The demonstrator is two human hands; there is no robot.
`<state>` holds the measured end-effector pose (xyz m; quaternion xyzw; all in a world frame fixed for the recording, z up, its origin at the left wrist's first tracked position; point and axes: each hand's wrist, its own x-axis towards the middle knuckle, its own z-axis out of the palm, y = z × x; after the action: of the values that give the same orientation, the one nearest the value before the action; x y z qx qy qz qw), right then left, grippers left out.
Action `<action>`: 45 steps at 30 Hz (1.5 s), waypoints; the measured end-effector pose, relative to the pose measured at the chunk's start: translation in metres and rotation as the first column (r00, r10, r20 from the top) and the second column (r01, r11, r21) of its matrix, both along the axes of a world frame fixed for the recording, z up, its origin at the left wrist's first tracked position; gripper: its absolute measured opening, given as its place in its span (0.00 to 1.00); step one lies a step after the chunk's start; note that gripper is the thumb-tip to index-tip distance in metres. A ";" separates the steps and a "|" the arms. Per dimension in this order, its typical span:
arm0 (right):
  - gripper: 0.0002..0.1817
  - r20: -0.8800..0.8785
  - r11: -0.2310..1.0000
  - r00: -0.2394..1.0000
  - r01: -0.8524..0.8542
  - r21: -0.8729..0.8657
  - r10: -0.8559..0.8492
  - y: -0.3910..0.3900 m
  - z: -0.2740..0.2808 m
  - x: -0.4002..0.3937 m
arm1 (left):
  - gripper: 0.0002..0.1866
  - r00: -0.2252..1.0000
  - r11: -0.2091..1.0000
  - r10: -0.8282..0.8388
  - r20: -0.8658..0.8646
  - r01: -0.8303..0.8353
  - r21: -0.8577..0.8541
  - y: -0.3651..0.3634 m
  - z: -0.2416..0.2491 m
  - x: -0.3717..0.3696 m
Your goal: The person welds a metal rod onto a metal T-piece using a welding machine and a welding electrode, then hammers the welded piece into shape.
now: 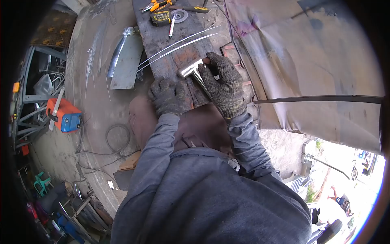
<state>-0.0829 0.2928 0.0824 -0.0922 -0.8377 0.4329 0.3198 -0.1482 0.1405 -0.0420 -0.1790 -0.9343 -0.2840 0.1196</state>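
My right hand, in a dark knitted glove, is closed round a shiny T-shaped hammer above the wooden plank. The hammer's bright head points left, and its metal shaft slants down beside my palm. My left hand, gloved the same way, rests with curled fingers at the plank's near left edge; whatever lies under those fingers is hidden. Thin metal rods lie across the plank just beyond both hands. To the left, a bent sheet-metal piece lies on the concrete floor.
At the plank's far end are a tape measure, a grinding disc, a marker and orange-handled pliers. An orange-and-blue machine with a cable stands left. Large metal sheeting rises at right.
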 end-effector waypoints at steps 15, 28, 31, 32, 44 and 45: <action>0.21 -0.053 0.996 0.996 0.065 -0.058 -0.068 -0.005 0.013 0.002 | 0.14 1.000 0.999 -0.005 -0.027 0.006 0.040 -0.003 -0.004 -0.001; 0.19 -0.054 0.996 0.996 0.062 -0.059 -0.065 -0.006 0.018 0.005 | 0.14 1.000 1.000 -0.012 -0.013 0.012 -0.012 -0.004 -0.010 -0.002; 0.19 -0.063 0.998 0.996 0.060 -0.014 -0.061 -0.005 0.016 0.005 | 0.14 1.000 1.000 -0.007 -0.004 0.007 0.002 -0.004 -0.007 -0.002; 0.19 -0.064 0.998 0.996 0.064 -0.011 -0.064 -0.005 0.016 0.004 | 0.13 1.000 1.000 0.001 0.004 -0.001 0.028 -0.003 -0.005 -0.002; 0.17 -0.084 0.998 0.995 0.055 -0.043 -0.059 -0.007 0.014 0.006 | 0.13 1.000 1.000 -0.005 -0.019 0.005 -0.003 -0.004 -0.009 -0.003; 0.16 -0.080 0.997 0.995 0.056 -0.055 -0.060 -0.007 0.015 0.006 | 0.13 1.000 1.000 -0.005 -0.019 0.005 -0.003 -0.004 -0.011 -0.003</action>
<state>-0.0767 0.2858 0.0973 -0.1071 -0.8091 0.4489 0.3638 -0.1515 0.1364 -0.0526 -0.1843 -0.9331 -0.2813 0.1273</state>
